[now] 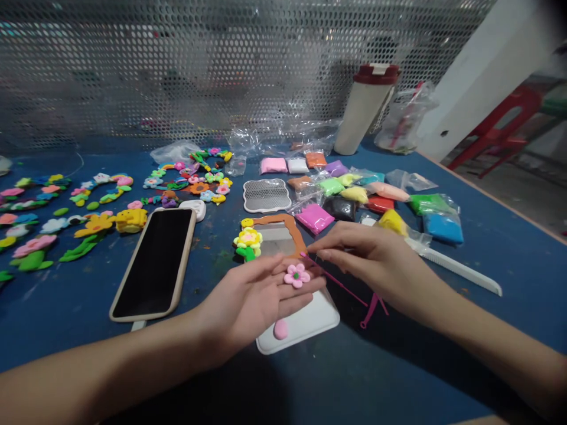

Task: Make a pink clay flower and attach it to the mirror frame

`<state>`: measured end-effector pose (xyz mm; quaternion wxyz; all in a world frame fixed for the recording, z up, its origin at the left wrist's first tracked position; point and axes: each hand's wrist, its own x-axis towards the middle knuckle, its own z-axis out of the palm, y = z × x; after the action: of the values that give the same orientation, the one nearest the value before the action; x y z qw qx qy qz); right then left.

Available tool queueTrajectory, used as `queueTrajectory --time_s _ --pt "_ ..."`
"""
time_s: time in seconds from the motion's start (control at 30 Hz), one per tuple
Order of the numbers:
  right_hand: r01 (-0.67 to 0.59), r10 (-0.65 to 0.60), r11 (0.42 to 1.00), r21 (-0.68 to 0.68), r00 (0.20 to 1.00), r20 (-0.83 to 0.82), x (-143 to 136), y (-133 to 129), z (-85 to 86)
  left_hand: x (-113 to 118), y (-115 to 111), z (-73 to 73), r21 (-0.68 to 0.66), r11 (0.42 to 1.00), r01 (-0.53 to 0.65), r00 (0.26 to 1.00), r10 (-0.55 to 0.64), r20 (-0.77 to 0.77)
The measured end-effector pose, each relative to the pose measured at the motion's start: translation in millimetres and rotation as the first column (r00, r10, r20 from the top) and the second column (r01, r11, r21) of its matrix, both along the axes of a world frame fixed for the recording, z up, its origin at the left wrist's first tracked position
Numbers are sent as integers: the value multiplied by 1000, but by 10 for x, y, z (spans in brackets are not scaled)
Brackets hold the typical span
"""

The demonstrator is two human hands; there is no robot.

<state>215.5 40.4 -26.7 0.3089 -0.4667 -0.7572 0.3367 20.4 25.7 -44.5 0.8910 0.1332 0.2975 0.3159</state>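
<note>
My left hand (252, 301) is palm up with its fingers stretched out. On its fingers lies a pink clay flower (296, 275) with a green centre. My right hand (354, 251) pinches a thin pink tool (341, 284) near its upper end, just right of the flower. Behind my left hand is a mirror (277, 236) with a brown clay edge and a yellow flower (248, 238) on its left side. Beneath my left hand a white board (310, 319) partly shows, with a pink clay disc (280, 329) on it.
A phone (155, 262) lies at left, near several clay-decorated rings (104, 189). Behind are a small mirror (266, 195) and several coloured clay packets (314, 218). A white comb (463, 268) lies at right; a tumbler (363, 112) stands at the back.
</note>
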Motion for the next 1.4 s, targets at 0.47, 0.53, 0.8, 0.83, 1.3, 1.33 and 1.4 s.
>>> queueTrajectory --time_s 0.47,0.53,0.8,0.83,1.3,1.33,1.4 --pt "26 -34 977 210 999 34 -126 -90 -171 12 33 -103 39 999 -19 999 18 47" --pt "26 -36 970 242 999 36 -143 -87 -195 16 24 -117 49 999 -22 1000 21 18" --pt "-5 -5 964 265 999 36 -195 -102 -260 49 -11 -87 155 988 12 992 7 -122" --pt "-3 -7 963 268 999 39 -195 -106 -259 53 -13 -80 157 988 13 990 8 -138" --pt "-26 3 948 316 997 74 -187 -114 -289 79 2 -48 139 990 18 984 7 -176" --pt "-27 4 945 326 997 72 -187 -115 -289 78 1 -47 137 990 16 984 9 -176" --pt "-15 -8 939 344 998 67 -186 -115 -290 74 1 -48 135 991 10 984 14 -175"
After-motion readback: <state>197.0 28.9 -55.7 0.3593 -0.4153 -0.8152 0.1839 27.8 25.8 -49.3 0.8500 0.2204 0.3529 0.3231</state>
